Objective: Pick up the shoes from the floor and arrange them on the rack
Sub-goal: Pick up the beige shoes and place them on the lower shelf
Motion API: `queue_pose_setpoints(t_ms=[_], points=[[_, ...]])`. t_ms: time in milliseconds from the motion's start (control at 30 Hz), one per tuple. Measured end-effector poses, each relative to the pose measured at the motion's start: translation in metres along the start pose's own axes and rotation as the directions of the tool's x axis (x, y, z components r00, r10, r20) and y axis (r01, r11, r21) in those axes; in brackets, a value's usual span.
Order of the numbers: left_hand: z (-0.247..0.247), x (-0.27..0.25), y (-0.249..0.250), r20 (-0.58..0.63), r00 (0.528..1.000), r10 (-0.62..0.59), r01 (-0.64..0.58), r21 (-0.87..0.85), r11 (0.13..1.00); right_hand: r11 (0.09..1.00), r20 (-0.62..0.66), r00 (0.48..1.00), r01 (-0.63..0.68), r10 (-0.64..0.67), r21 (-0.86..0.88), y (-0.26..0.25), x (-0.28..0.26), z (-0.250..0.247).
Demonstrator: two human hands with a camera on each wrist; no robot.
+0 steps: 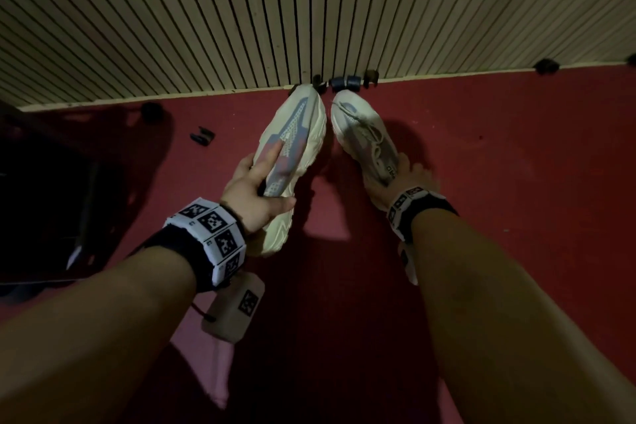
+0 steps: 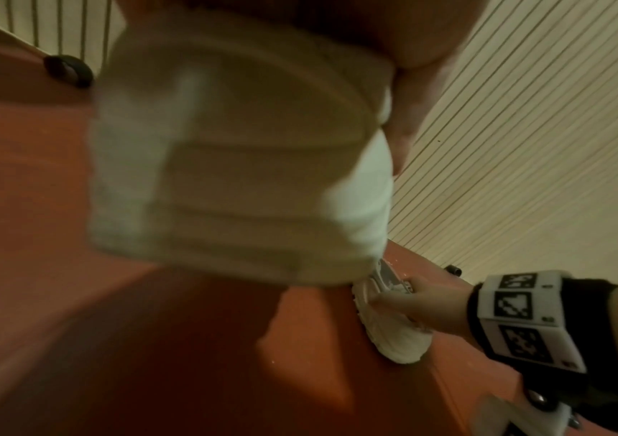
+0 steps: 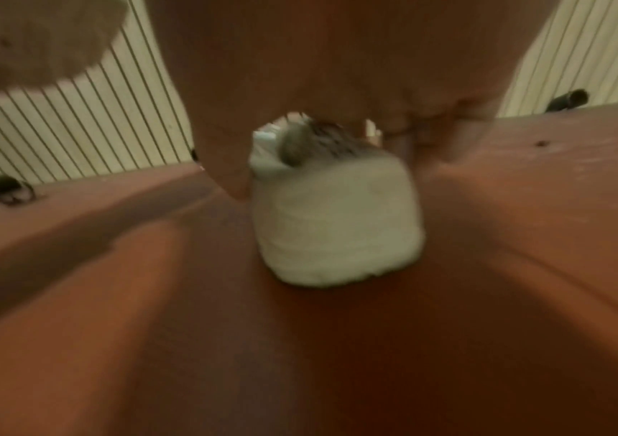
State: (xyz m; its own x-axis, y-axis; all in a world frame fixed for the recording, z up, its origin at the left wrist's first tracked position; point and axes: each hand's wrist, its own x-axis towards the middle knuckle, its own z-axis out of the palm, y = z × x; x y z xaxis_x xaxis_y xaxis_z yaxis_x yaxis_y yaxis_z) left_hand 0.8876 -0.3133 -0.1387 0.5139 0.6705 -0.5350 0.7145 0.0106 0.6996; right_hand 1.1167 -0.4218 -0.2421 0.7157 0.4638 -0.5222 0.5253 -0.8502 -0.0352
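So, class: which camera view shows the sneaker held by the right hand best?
The head view: the right-hand sneaker shows laces and upper, toe toward the wall. The right wrist view shows only its blurred heel; the left wrist view shows part of it beside the right hand.

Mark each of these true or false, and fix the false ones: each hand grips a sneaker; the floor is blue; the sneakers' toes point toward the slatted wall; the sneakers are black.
1. Each hand grips a sneaker. True: the left hand holds the left sneaker, the right hand holds the right sneaker.
2. The floor is blue. False: the floor is dark red.
3. The toes point toward the slatted wall. True: both toes lie near the wall.
4. The sneakers are black. False: they are off-white with blue and pink panels.
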Motion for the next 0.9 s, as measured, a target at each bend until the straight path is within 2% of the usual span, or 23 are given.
queue_pose_setpoints(t_ms=[100,133,233,333,433,600,767,900], points=[[-0.004,-0.001,0.000,0.012,1.000,-0.027,0.026,0.030,0.999,0.999,-0.071,0.997,-0.039,0.040,0.005,-0.013,-0.001,0.009],[-0.005,-0.002,-0.001,0.014,0.999,-0.031,0.030,0.034,0.999,1.000,-0.060,0.998,-0.030,0.031,0.008,-0.016,0.000,0.007],[-0.007,-0.003,-0.006,0.014,1.000,-0.022,0.021,0.035,0.999,0.997,0.078,0.997,0.017,-0.023,0.073,-0.020,0.003,0.003],[-0.013,-0.006,-0.011,0.011,1.000,-0.019,0.018,0.032,0.999,0.998,0.051,0.997,0.062,-0.061,-0.014,-0.022,-0.005,0.012],[-0.023,-0.010,-0.013,0.001,1.000,-0.018,0.017,0.043,0.999,0.999,0.084,0.996,0.045,-0.043,-0.012,-0.026,-0.017,0.025],[-0.039,-0.016,-0.022,-0.002,1.000,0.000,0.000,0.016,1.000,0.998,0.044,0.998,0.043,-0.046,0.051,-0.033,-0.038,0.031],[-0.056,-0.025,-0.036,-0.005,0.999,0.040,-0.040,-0.028,0.999,0.984,-0.092,0.992,0.101,-0.088,0.145,-0.043,-0.071,0.033],[-0.075,-0.034,-0.054,0.017,0.993,0.116,-0.115,-0.039,0.993,0.972,-0.061,0.992,0.119,-0.109,0.200,-0.055,-0.108,0.024]])
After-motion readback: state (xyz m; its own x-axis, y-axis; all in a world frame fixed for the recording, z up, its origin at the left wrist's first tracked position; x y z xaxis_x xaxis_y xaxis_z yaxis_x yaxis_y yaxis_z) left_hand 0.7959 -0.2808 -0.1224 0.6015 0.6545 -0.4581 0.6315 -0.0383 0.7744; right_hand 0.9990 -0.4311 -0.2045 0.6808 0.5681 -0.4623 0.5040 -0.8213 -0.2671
